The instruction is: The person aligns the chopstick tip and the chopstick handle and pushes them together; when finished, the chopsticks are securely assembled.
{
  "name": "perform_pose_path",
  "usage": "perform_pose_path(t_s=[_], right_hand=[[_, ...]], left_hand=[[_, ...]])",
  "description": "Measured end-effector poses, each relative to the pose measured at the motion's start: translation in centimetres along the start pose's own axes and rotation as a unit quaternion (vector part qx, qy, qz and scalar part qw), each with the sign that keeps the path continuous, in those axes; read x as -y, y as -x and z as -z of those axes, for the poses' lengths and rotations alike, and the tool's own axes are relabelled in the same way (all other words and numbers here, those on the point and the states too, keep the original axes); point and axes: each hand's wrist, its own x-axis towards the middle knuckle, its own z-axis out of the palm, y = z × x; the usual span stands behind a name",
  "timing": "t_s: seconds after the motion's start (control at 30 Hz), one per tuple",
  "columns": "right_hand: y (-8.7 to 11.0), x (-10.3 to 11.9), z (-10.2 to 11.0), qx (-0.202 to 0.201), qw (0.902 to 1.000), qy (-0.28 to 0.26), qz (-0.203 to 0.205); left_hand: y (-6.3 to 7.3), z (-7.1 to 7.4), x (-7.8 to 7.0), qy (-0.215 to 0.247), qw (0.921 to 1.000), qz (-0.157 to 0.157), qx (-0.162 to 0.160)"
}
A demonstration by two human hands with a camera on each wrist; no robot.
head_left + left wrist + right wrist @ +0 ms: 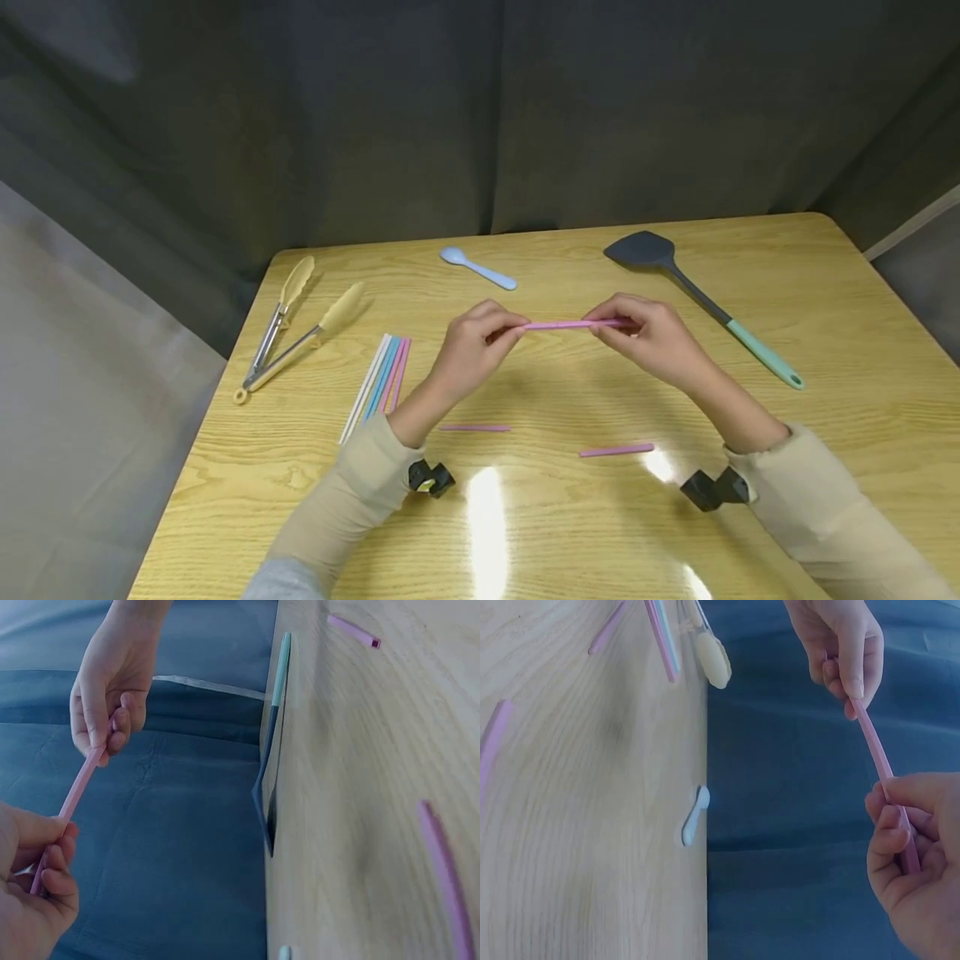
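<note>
A thin pink chopstick is held level above the table, stretched between both hands. My left hand pinches its left end between thumb and fingers. My right hand pinches the other end, and part of the chopstick lies hidden in each grip. In the left wrist view the chopstick looks like one straight line from hand to hand. On the table below lie two short pink pieces, a thinner left piece and a thicker right piece.
Beside the left forearm lies a row of white, blue and pink chopsticks. Spread yellow-tipped tongs rest at the far left. A light blue spoon lies near the back edge, and a dark turner with a green handle lies right.
</note>
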Motion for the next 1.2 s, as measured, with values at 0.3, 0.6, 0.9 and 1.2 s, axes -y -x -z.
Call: perform_pose_path(t_s=[0.3,0.6,0.9,1.2], right_hand=[[0.2,-0.2,-0.5,0.019,0.9998,-0.012,-0.002],[0.0,-0.4,-0.2,0.052,0.9973,-0.03,-0.042],[0.3,-0.8,-0.5,0.066,0.9973,0.018,0.025],[1.3,-1.6,-0.5,0.078,0.9966,0.027,-0.004]], left_hand=[[0.6,-0.3,0.2,-0.004,1.0,0.005,-0.002],[0.4,0.1,0.2,-0.028,0.999,0.013,0.033],[0.4,1.1,-0.2,-0.178,0.9755,0.014,0.129],[1.2,2.2,0.1,-0.217,0.9635,-0.003,0.156]])
